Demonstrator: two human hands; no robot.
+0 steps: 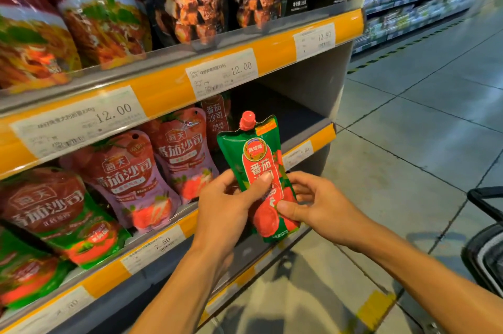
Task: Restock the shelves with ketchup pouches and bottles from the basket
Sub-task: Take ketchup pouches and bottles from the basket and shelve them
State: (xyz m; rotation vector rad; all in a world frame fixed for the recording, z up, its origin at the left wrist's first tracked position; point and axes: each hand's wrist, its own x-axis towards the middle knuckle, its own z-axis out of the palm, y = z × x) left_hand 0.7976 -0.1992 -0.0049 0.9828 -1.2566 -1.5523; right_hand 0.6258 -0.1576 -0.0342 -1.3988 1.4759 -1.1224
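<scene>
Single head-worn view, looking forward and down, close on shelf at left; aisle floor to right.

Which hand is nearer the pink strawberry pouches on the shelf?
Left. The left hand grips the green ketchup pouch right beside the pink strawberry pouches; the right hand holds the pouch's far side.
</scene>
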